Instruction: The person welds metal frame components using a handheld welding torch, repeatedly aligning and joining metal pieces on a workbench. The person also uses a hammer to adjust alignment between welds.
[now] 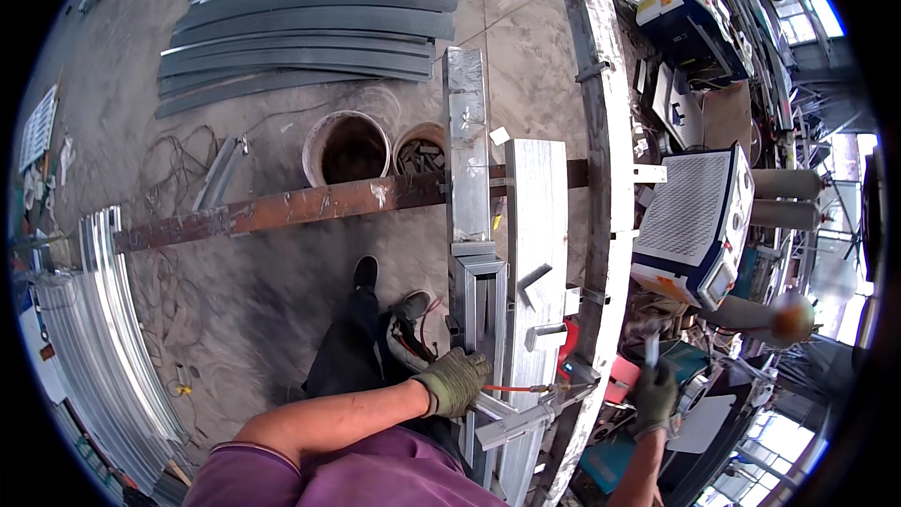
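Observation:
My left hand (455, 382), in a green work glove, is closed over the near end of a narrow rectangular metal frame (483, 268). That frame lies on a long grey steel beam (467, 122). An orange hose (514, 388) runs from beside my left fingers toward a metal fitting. Out to the right, my right hand (654, 399), gloved too, grips what looks like a hammer (651, 349), its head blurred by motion. Short metal offcuts (545, 336) lie on the pale metal profile (537, 216) beside the frame. A loose channel piece (514, 426) sits just right of my left hand.
A rusty crossbeam (282, 209) passes under the beams. Two buckets (313, 155) stand beyond it, one with metal scraps. Steel strips (300, 28) lie on the floor ahead, more profiles (117, 319) at left. A white-and-blue machine (690, 216) stands right of a long rail (610, 150).

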### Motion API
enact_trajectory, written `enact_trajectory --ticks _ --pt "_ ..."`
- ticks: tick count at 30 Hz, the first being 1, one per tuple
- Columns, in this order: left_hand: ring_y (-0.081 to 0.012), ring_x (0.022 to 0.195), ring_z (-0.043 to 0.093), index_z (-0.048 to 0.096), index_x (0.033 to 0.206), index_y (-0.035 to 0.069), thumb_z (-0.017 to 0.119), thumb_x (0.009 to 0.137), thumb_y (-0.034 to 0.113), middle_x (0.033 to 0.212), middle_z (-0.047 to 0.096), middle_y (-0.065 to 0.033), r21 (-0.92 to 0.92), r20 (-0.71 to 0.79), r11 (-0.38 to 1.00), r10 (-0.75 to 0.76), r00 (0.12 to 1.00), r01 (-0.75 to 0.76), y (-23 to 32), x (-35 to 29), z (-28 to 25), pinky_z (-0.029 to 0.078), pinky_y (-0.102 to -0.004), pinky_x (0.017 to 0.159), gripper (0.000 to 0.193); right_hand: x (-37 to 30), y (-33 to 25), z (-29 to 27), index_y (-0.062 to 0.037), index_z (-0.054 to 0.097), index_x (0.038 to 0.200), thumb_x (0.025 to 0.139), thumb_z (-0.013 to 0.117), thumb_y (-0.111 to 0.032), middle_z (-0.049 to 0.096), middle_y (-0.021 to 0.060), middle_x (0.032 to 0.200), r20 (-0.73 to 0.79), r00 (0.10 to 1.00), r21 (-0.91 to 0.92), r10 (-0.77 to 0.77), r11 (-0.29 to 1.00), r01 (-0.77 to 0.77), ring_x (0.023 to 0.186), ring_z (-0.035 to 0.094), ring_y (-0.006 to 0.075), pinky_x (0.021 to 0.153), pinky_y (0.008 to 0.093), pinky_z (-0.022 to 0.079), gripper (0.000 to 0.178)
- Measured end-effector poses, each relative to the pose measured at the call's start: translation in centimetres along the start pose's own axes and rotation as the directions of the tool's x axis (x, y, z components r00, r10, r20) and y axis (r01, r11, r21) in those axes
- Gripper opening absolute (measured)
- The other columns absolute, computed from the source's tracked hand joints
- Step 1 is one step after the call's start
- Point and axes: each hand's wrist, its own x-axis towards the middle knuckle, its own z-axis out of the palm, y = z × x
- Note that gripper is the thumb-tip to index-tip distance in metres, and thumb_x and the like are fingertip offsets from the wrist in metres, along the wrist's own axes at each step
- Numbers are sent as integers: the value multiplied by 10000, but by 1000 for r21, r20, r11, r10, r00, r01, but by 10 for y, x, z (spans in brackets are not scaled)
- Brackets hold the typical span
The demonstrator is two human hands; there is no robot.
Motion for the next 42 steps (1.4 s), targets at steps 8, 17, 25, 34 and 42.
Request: enact_trajectory --ticks 8,17,25,34,42 --pt "-252 1206 582 792 1042 90 788 827 421 1167 683 -42 22 -38 995 -101 994 102 7 -2 11 492 -444 899 395 46 -299 0 -59 669 1320 1059 629 -239 766 210 1040 447 844 -14 -297 941 338 927 758 356 835 461 566 319" --pt "-237 1211 577 801 1048 98 725 874 376 1152 682 -37 23 -208 986 -156 966 164 18 -1 33 475 -433 894 336 67 -423 61 -226 561 1561 1105 537 -297 773 170 1029 640 486 -168 -595 510 844 916 745 401 810 521 584 462" --pt "-250 1160 612 798 1052 79 683 889 295 1103 712 -69 78 -333 983 -132 934 166 16 6 49 482 -458 864 294 51 -422 106 -179 464 1636 1126 433 -332 780 189 1152 882 453 -410 -134 257 875 1063 750 404 978 526 570 533" --pt "-267 1178 628 789 1046 66 642 913 236 1081 724 -92 19 -327 988 -139 935 154 19 5 51 504 -457 869 260 101 -436 82 -220 573 1564 1115 481 -350 789 144 1138 776 464 -297 -427 401 866 1045 766 342 963 464 584 476" --pt "-260 1206 613 777 1063 95 643 915 250 1127 711 -64 -30 -287 992 -124 950 120 22 7 59 508 -441 871 253 44 -409 109 -124 399 1659 1122 426 -319 800 164 1091 885 449 -425 -127 179 888 1069 758 395 990 531 563 572"
